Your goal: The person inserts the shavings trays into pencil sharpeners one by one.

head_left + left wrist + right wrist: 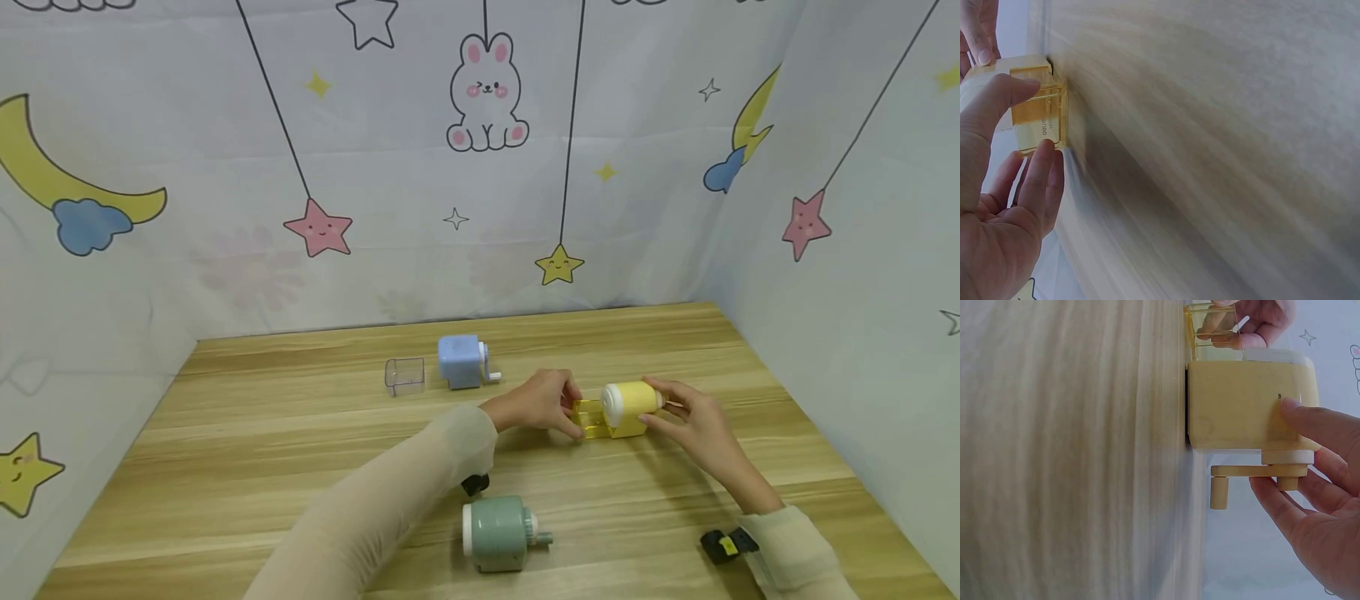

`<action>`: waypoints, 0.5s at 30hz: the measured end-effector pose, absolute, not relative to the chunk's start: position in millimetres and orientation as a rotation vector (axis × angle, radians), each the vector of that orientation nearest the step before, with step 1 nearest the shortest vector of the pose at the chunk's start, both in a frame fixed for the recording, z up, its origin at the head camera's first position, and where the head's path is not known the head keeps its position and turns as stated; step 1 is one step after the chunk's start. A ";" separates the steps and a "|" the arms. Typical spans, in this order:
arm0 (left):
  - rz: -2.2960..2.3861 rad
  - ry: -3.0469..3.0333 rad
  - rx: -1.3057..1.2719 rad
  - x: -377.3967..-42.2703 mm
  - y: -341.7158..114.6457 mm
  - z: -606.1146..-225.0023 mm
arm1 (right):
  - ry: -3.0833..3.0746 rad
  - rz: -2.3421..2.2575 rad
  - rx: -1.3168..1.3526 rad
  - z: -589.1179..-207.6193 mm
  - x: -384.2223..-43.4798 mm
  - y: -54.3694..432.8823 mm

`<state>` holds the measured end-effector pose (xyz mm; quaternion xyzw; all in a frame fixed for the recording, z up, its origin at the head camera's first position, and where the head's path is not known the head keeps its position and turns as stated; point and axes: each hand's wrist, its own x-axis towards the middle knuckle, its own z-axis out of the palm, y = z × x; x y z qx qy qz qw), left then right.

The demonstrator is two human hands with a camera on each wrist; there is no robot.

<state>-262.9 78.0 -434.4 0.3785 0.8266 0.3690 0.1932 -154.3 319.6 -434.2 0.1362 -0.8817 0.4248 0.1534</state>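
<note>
A yellow crank pencil sharpener stands on the wooden table, right of the middle. Its see-through yellow shavings drawer sticks out to the left of the body. My left hand pinches that drawer between thumb and fingers; in the left wrist view the thumb lies across one side of the drawer. With my right hand I hold the sharpener body at its crank end. The right wrist view has the thumb on the body, while fingers reach behind the crank.
At the back stands a blue crank pencil sharpener, with a clear drawer lying apart to its left. A green crank pencil sharpener is at the front, near my left sleeve. Patterned cloth hangs behind the table.
</note>
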 end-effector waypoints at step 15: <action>1.004 2.351 1.082 -264.3 82.4 -435.8 | -2.517 1.211 0.411 -435.1 -154.6 319.0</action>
